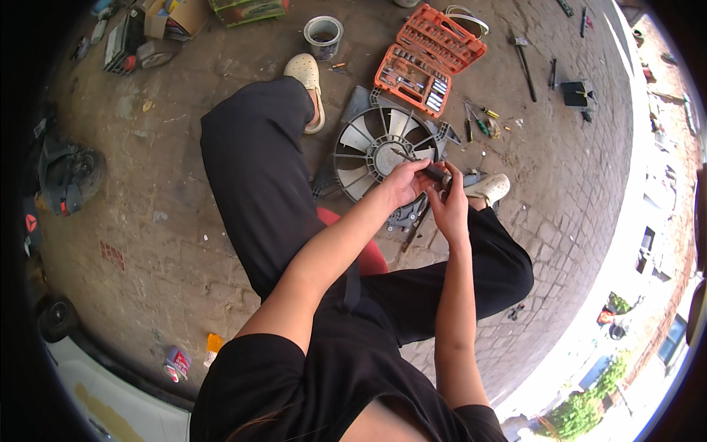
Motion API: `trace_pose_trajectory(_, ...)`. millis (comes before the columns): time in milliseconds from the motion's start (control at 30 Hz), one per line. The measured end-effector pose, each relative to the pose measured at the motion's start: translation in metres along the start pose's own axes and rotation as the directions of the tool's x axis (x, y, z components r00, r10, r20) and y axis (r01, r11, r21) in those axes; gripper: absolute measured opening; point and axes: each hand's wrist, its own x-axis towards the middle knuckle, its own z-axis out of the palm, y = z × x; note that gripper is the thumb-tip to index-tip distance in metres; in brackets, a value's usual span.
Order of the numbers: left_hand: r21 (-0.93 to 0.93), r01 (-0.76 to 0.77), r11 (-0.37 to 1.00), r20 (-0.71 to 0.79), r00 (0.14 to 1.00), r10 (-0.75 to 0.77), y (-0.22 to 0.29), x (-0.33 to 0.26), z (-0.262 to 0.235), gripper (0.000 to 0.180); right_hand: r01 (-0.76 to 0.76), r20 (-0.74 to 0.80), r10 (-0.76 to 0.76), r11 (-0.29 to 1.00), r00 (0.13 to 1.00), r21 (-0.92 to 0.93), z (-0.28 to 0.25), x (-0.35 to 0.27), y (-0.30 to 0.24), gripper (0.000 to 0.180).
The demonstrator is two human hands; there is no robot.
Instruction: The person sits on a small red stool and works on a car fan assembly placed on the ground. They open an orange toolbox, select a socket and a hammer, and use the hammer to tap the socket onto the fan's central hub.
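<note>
Both hands meet above a radiator fan point(355, 134) with pale blades and a dark round frame, lying on the paving between my feet. My left hand point(404, 184) is curled around the front part of a dark, handle-like tool point(436, 173). From its fingers a thin shaft points to the upper left, over the fan hub point(388, 157). At the tool's rear end, my right hand point(449, 202) closes on it with thumb and fingers. The fingers hide part of the tool, so its exact kind cannot be made out.
An open orange socket set case point(414, 74) lies beyond the fan. Screwdrivers point(482, 127) rest to its right, with a hammer point(526, 70) farther off. A metal can point(323, 37) and a cardboard box point(177, 18) stand at the far left. A car point(125, 401) is at lower left.
</note>
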Motion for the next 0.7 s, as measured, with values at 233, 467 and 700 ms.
trace_pose_trajectory(233,-0.012,0.029,1.0,0.04,0.999,-0.029,-0.005,0.001,-0.009,0.022,0.394,0.004,-0.395,0.915,0.919,-0.086,-0.007,0.009,0.017,0.048)
trace_pose_trajectory(467,0.03,0.019,0.999,-0.05,0.999,-0.017,-0.001,-0.006,0.002,0.023,0.478,0.091,-0.469,0.855,0.878,-0.2,-0.014,0.014,0.018,0.043)
trace_pose_trajectory(700,0.045,-0.013,0.999,-0.031,0.999,0.014,0.001,-0.007,0.004,0.019,0.471,0.009,-0.471,0.882,0.882,0.008,-0.003,0.015,0.03,0.04)
